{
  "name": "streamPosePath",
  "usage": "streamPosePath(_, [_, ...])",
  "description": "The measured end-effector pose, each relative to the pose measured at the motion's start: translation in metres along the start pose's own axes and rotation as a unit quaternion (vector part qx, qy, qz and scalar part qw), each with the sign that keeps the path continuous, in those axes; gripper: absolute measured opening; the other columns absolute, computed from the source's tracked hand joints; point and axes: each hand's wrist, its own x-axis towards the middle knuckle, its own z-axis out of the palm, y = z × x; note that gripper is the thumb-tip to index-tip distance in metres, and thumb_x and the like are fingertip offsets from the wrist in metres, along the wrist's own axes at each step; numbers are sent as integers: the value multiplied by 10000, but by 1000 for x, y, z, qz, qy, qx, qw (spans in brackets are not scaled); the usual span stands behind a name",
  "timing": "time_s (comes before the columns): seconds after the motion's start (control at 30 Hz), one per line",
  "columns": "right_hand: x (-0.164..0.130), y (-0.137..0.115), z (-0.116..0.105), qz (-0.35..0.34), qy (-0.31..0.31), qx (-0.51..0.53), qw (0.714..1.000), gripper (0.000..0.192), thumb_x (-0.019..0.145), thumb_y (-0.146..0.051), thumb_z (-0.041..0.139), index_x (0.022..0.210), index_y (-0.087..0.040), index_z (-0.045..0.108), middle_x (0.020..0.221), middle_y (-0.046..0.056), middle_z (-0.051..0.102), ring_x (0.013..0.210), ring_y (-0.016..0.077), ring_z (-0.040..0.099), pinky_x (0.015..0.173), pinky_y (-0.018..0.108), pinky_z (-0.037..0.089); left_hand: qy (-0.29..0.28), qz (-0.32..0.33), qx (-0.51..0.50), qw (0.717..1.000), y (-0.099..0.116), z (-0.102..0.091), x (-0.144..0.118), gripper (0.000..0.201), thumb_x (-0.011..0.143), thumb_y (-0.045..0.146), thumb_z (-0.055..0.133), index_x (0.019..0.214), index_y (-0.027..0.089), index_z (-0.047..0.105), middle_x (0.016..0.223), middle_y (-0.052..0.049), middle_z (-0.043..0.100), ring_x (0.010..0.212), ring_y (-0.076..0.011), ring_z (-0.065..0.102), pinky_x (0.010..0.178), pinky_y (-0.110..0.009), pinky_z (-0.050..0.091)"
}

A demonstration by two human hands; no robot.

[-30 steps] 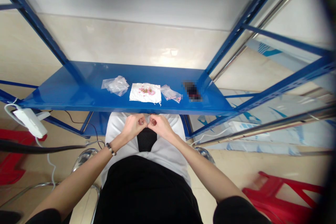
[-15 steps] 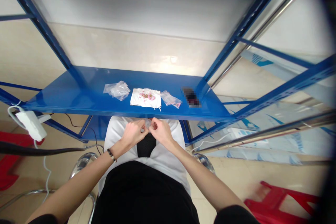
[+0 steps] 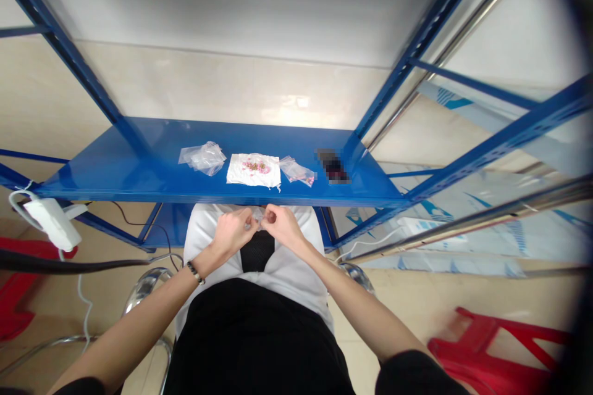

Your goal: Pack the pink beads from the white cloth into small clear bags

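Observation:
My left hand [image 3: 233, 231] and my right hand [image 3: 278, 226] meet just below the front edge of the blue shelf [image 3: 139, 173], over my lap. Both pinch a small clear plastic bag [image 3: 257, 222] between their fingertips; most of it is hidden by the fingers. On the shelf above lies a white cloth [image 3: 253, 170] with a heap of small pink beads [image 3: 256, 165] on it. A pile of empty clear bags [image 3: 202, 156] lies left of the cloth, and a filled small bag [image 3: 298, 171] lies right of it.
A dark blurred object [image 3: 331, 166] lies on the shelf's right end. Blue rack uprights rise at both sides. A white power strip [image 3: 49, 222] hangs at the left. A red plastic stool [image 3: 491, 358] stands at lower right, chrome chair frames beside my legs.
My hands stayed together in front of the shelf edge, working the small bag between the fingers; the bag showed more half a second ago. The view shifted slightly.

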Motion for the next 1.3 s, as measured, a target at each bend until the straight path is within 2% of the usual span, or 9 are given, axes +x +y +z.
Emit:
streamPosePath(0.27, [-2,-4,-1,-26,-14,41,999,50,786,-164,560,781,-193,601,721,1,640,662,138,574,624,224,401,9,17,-83,996,2,-3,-2,197,846,265,506,661,198,494,565,16,510,540,-134,480,570,-268,268])
streamPosePath(0.4, [2,-4,-8,-31,-2,139,990,111,861,-248,535,825,-185,620,733,11,635,660,138,585,608,227,434,83,-54,-237,966,0,-1,0,163,897,293,455,793,199,539,695,1,579,656,-142,546,641,-256,374])
streamPosePath(0.5, [7,-2,-16,-21,-26,234,972,168,877,-329,554,863,-177,624,719,13,623,607,128,576,549,222,446,107,-160,-389,901,-3,13,1,152,899,322,450,884,197,535,789,-18,607,698,-145,579,607,-241,420])
streamPosePath(0.6, [9,0,-23,-10,-46,311,949,247,867,-409,591,912,-170,633,714,16,615,550,116,551,490,220,448,11,-281,-544,791,-4,27,-2,229,881,384,472,965,181,537,812,-44,635,601,-146,601,464,-219,389])
streamPosePath(0.7, [11,1,-27,-4,-50,354,934,296,854,-447,615,945,-167,645,725,24,623,540,113,543,484,226,461,-61,-285,-647,705,-4,30,-3,369,867,466,528,1019,135,584,893,-108,667,654,-180,655,463,-232,424])
streamPosePath(0.83, [12,2,-29,10,-54,371,927,297,855,-450,618,957,-174,659,720,22,622,540,112,546,496,230,465,-81,-246,-707,658,-3,23,0,407,833,495,620,970,111,631,869,-110,674,641,-171,657,496,-237,446])
streamPosePath(0.9, [12,2,-29,13,-49,369,928,291,852,-447,619,955,-179,661,707,16,616,541,112,544,496,230,462,-64,-238,-712,657,-4,21,1,375,811,468,667,938,117,639,816,-87,672,616,-156,647,493,-226,439])
streamPosePath(1.0, [13,2,-29,12,-28,368,929,293,855,-429,614,1028,-193,633,691,0,606,520,105,526,479,222,444,-39,-230,-693,682,-7,19,4,372,797,458,691,946,119,656,787,-77,677,608,-155,650,477,-212,425])
streamPosePath(1.3, [18,4,-28,3,40,323,946,393,874,-401,565,1215,-234,463,729,-12,629,507,99,524,442,195,401,21,-227,-639,734,-12,10,11,441,797,512,663,957,101,684,948,-156,722,663,-204,698,500,-230,455])
